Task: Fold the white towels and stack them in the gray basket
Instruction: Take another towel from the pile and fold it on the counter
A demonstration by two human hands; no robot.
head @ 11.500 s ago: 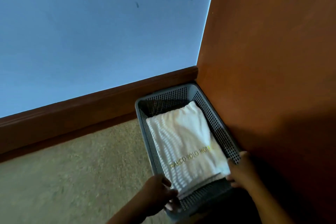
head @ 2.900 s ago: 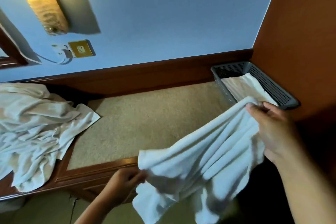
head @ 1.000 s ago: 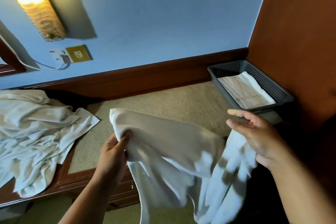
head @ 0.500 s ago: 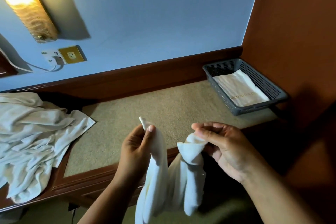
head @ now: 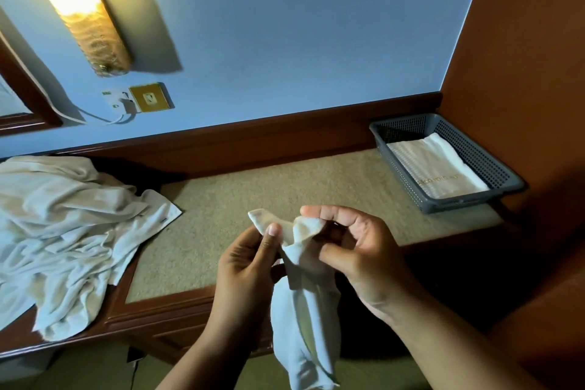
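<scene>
A: Towel axis?
B: Vertical. Hanging bunched, long way down, free end low, near bottom edge of view. Two corners up top, pointing up and left.
A: Hands?
B: Left hand pinching one corner under thumb. Right hand curled, pinching the other corner just beside it. Hands close together, towel between and below them, over near edge of surface.
A: Basket?
B: Far right corner of surface, well apart from hands. Folded towel flat inside, long axis along the basket's. Loose pile at left.
</scene>
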